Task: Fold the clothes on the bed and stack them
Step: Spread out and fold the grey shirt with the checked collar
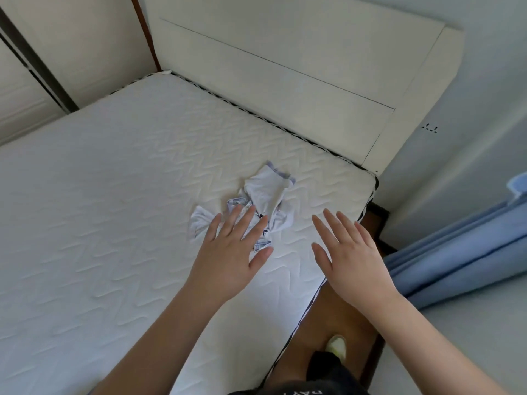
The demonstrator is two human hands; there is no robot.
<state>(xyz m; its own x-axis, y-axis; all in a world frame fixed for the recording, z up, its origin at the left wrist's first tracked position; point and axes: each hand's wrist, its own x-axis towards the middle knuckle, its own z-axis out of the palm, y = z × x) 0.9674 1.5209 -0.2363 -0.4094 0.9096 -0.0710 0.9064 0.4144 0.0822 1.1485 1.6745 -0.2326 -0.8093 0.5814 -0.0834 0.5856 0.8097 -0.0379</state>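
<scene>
Both bare forearms reach over a quilted mattress [114,223]; left hand [233,252] has spread fingers over a crumpled white garment [265,195], right hand [350,252], splayed, empty, beside it near blue curtains [462,252].

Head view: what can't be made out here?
- Clothes pile: crumpled, so how many garments and what kind is unclear; the left hand covers its near part.
- Right hand: touching the mattress or hovering, cannot tell.
- Blue fabric: cut off by the right edge.
- Small dark marks on the wall: too small to read.
</scene>
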